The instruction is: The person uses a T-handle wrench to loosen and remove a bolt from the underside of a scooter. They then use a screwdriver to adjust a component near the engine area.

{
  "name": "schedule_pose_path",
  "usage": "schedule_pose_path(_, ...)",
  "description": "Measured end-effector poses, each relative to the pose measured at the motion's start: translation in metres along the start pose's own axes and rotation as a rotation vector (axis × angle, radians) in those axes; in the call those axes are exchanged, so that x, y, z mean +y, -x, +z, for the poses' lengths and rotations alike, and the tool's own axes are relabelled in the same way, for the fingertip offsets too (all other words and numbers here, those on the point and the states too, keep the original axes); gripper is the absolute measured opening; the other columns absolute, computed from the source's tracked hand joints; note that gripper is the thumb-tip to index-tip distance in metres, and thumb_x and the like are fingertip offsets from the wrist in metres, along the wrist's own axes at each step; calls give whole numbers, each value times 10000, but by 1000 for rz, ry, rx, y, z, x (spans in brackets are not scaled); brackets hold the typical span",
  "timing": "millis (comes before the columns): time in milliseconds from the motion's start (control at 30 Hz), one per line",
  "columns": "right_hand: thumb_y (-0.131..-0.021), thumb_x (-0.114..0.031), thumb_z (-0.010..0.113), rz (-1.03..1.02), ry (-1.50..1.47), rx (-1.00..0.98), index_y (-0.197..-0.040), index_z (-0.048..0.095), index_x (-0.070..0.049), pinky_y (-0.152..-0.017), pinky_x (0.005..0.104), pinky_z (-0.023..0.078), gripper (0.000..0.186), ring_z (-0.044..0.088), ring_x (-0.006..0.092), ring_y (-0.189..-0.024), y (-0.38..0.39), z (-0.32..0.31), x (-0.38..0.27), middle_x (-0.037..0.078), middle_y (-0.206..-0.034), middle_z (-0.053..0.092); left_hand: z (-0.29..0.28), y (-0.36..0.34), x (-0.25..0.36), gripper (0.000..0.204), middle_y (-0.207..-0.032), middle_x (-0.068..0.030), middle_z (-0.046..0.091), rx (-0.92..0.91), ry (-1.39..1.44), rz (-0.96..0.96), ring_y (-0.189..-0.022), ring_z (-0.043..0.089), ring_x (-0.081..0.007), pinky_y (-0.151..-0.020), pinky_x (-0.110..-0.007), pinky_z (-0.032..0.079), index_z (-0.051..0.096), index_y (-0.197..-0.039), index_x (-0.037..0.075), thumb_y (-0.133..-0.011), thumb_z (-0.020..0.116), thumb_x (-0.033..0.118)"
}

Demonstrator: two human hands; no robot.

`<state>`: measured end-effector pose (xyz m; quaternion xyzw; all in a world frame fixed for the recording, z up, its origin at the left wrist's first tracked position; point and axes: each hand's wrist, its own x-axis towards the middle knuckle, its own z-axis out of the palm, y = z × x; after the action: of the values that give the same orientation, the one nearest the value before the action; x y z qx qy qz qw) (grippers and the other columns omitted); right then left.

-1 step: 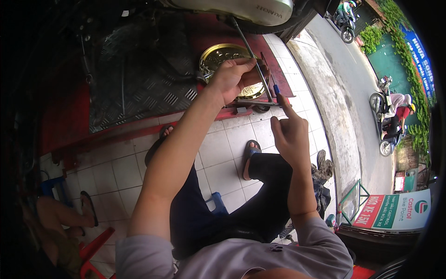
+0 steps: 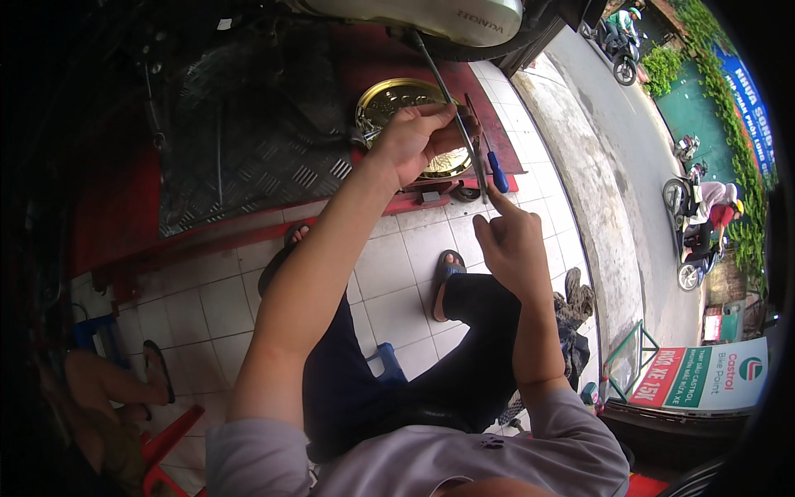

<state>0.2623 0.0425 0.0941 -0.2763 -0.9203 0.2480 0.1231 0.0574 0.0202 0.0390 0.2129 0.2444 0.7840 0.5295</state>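
Note:
A long metal wrench (image 2: 439, 79) with a crossbar handle slants down from beneath the motorcycle's silver cover (image 2: 397, 10). My left hand (image 2: 410, 142) is closed around its shaft, thumb on the near side. At the wrench's lower end, my right hand (image 2: 515, 240) touches the handle with its outstretched index fingertip; the thumb is apart and the other fingers are curled. Just beyond that fingertip lies a screwdriver with a blue handle (image 2: 498, 172). Partly hidden behind my left hand is a round gold tray (image 2: 362, 98) with shiny metal parts in it.
The red lift platform (image 2: 132, 199) carries a dark tread plate (image 2: 199, 195). A small blue stool (image 2: 386, 361) stands between my legs on white tiles. At lower left sits another person (image 2: 112, 385) near a red chair (image 2: 170, 451). Motorbike riders (image 2: 712, 207) are on the street at right.
The wrench handle has swung round and now points toward me. My right hand has shifted slightly left and nearer, uncovering the blue screwdriver handle. The left hand keeps its place.

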Motion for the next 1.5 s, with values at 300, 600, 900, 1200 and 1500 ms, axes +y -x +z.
schedule_pose_path(300, -792, -74, 614, -42, -97, 101, -1380, 391, 36, -494, 350, 445, 639, 566, 272, -431, 2, -1, -11, 119, -473, 535, -4, -3, -2, 176, -1029, -161, 674, 8, 21, -1, -981, 668, -265, -892, -344, 556, 625, -1051, -6, -957, 532, 111)
schedule_pose_path(600, -787, -36, 590, -154, -188, 22, -1464, 226, -2, -488, 338, 429, 770, 558, 286, -437, 3, -2, -18, 113, -492, 540, -6, -5, -2, 175, -1035, -157, 675, -1, -8, 15, -993, 663, -267, -930, -367, 534, 625, -1045, 1, -965, 514, 109)
schedule_pose_path(900, -749, -2, 588, -293, -298, -238, -1454, 276, -4, -539, 319, 443, 770, 560, 278, -473, 4, 1, -16, 108, -516, 536, -6, -4, -1, 178, -1055, -164, 668, 28, -29, 5, -995, 663, -273, -943, -377, 525, 609, -1058, -9, -967, 506, 103)
schedule_pose_path(1200, -753, -12, 697, -269, -46, 295, -1242, 560, 13, -503, 260, 438, 508, 547, 127, -471, -12, 5, 13, 68, -604, 594, -5, -1, -3, 176, -1002, -153, 678, 77, -24, -36, -986, 667, -248, -891, -329, 542, 624, -1009, -26, -956, 537, 118)
schedule_pose_path(1500, -795, 9, 681, -427, -379, 283, -934, 611, 54, -552, 240, 501, 162, 676, 161, -625, -23, 27, 30, 156, -930, 689, 8, 3, -13, 173, -962, -146, 685, 177, -13, 24, -910, 686, -238, -808, -306, 569, 626, -998, -33, -952, 549, 115)
